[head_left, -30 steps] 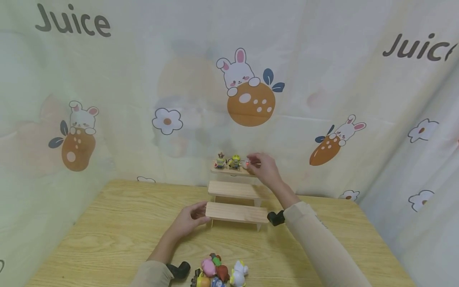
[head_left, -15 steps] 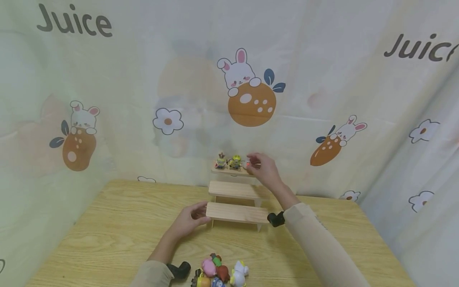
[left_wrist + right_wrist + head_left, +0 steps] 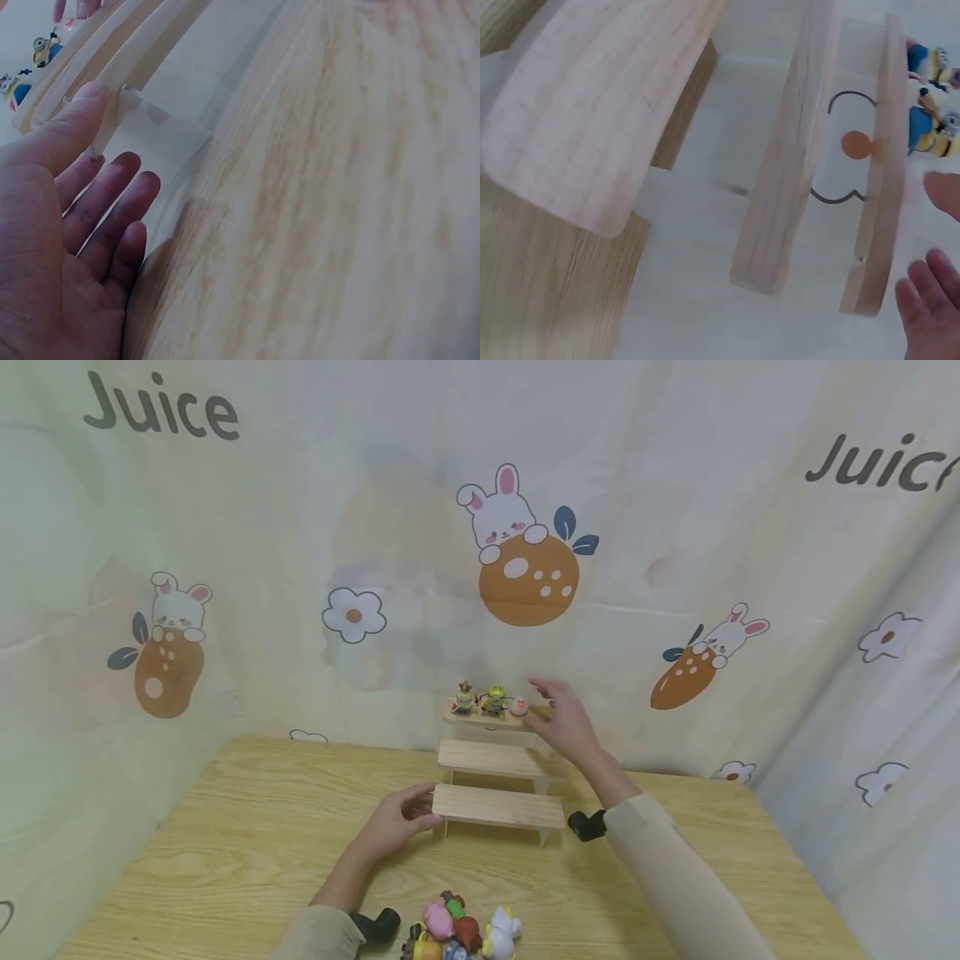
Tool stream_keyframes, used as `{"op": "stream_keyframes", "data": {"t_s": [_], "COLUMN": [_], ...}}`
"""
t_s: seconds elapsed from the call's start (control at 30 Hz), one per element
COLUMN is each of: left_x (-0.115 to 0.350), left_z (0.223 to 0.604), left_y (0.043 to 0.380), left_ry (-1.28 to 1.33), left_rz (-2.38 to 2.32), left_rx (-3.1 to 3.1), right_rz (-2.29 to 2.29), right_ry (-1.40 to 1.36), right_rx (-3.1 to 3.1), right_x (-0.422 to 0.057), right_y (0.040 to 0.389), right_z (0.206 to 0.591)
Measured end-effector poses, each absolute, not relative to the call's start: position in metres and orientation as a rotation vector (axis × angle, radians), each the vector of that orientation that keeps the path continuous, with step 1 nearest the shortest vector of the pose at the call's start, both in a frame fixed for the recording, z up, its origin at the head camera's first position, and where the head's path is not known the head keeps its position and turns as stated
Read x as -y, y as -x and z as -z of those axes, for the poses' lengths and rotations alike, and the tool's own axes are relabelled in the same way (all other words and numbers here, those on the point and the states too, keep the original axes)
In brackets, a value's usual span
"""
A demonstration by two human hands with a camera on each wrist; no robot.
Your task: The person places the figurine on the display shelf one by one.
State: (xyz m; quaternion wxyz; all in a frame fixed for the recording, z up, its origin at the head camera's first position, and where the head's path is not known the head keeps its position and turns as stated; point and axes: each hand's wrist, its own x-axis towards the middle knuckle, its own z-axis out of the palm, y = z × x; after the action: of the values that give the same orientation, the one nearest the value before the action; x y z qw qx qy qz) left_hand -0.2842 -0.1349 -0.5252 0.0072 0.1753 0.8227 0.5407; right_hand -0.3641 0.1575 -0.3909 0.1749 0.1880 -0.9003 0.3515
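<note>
A three-tier display stand (image 3: 497, 805) with wooden steps and clear supports stands on the table. My left hand (image 3: 393, 821) holds the left end of its lowest step; in the left wrist view the thumb (image 3: 86, 112) lies against the wood and the other fingers curl below. On the top step are two yellow minion figures, one crowned (image 3: 463, 700) and one with a yellow top (image 3: 493, 701), and a small white figure (image 3: 519, 705) with a red spot. My right hand (image 3: 566, 722) is just right of the white figure, fingers apart, holding nothing.
Several toy figures lie at the table's (image 3: 247, 843) near edge, among them a pink one (image 3: 438, 920), a red one (image 3: 468, 933) and a white one (image 3: 502, 933). A printed curtain (image 3: 405, 527) hangs close behind the stand.
My right hand has let go of the small white figure and moved slightly right, so the figure now shows on the top step. The left hand has kept its place.
</note>
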Motion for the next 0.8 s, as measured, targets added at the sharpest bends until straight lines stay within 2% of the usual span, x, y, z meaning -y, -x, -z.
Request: {"op": "stream_keyframes", "data": {"t_s": [0.23,0.37,0.6,0.8], "left_x": [0.131,0.132,0.133,0.132], "left_z": [0.495,0.492,0.496,0.495], "left_y": [0.268,0.266,0.267,0.266], "left_ry": [-0.554,-0.551,-0.538,-0.547], "left_rz": [-1.690,-1.694,-1.690,-1.702], "left_rx": [-2.548,-2.559,-2.551,-2.537], "right_rz": [-1.166,-1.198,-1.188,-1.274], "right_ry": [-0.532,-0.616,-0.969,-1.244], "right_rx": [2.333,2.359,2.790,2.971], "right_x": [-0.172,-0.170,-0.163,-0.153], "right_y": [0.329,0.299,0.247,0.217], "right_z": [0.402,0.417,0.435,0.447]}}
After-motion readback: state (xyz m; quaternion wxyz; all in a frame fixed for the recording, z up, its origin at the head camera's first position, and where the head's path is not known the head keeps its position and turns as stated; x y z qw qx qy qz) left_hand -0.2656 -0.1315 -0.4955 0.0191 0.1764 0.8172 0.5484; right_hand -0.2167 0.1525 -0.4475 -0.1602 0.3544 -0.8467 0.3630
